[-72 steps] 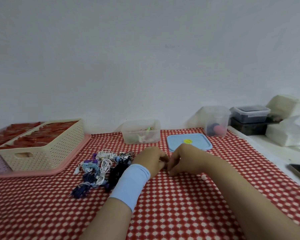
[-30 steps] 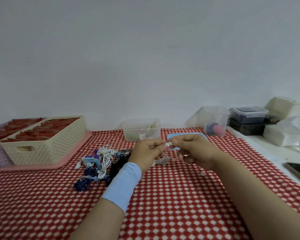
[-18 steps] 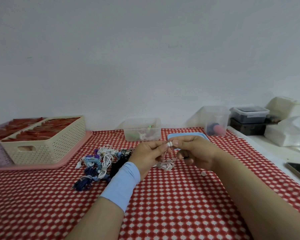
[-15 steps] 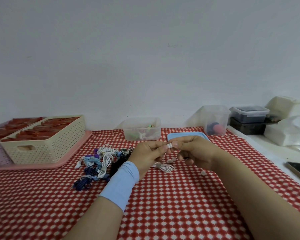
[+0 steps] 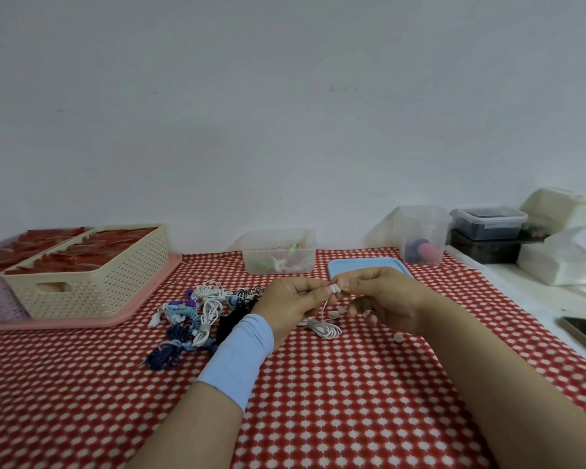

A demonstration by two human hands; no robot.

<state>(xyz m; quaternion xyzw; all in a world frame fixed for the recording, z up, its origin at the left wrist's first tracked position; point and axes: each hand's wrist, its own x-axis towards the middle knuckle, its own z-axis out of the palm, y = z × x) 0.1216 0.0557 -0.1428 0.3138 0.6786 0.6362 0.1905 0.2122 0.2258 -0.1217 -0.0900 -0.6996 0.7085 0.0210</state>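
Two hands pinched a white earbud [image 5: 334,288] just above a red checked tabletop [image 5: 318,401].
Head view: the left hand [image 5: 291,299] and right hand [image 5: 383,299] met fingertip to fingertip, each grip narrow on the earbud. Its coiled cable [image 5: 325,330] lay on the tabletop beneath. The step seemed to be fitting an ear tip; the next move would probably call for a firm, straight push.
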